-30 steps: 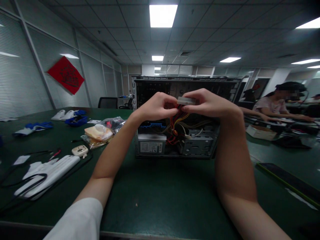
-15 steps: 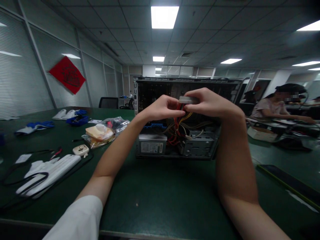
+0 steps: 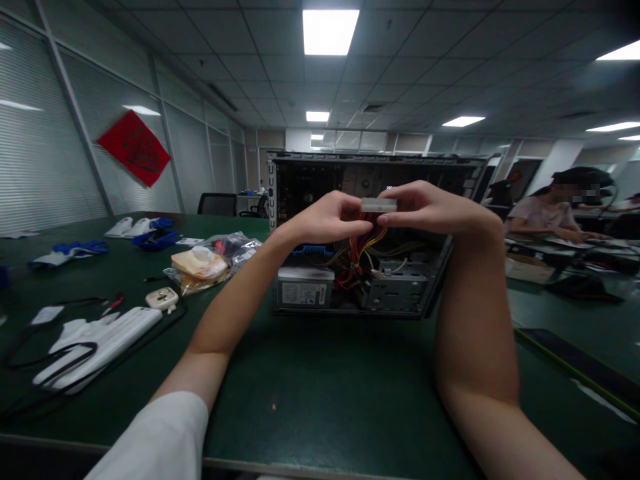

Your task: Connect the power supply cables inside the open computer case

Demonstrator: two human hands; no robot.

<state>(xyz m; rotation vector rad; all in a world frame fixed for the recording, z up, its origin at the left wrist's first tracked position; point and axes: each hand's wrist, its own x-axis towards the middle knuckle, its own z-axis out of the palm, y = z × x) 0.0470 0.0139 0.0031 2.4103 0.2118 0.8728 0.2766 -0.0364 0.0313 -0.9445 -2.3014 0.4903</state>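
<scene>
A wide white power connector point(image 3: 379, 205) is held up level in front of an open computer case point(image 3: 375, 160). My left hand point(image 3: 327, 217) is closed at its left end, with the thumb lying by the wires below. From the other side, my right hand point(image 3: 430, 207) pinches the connector's right part between thumb and fingers. Red, orange and yellow wires point(image 3: 356, 250) run down from it into the case. Low on the left inside sits the power supply point(image 3: 305, 293) with its label; a metal drive cage point(image 3: 397, 293) is at the lower right.
Left on the green table point(image 3: 310, 393) lie a white power strip point(image 3: 110, 350), black cables, a small cream case point(image 3: 161, 299), plastic bags point(image 3: 200, 267) and blue-white gloves point(image 3: 75, 252). A dark flat panel point(image 3: 580, 367) lies right. Another person point(image 3: 545, 213) sits beyond it.
My right hand has shifted slightly right and its fingers have opened a little along the connector, so more of the connector shows. My left hand has barely moved.
</scene>
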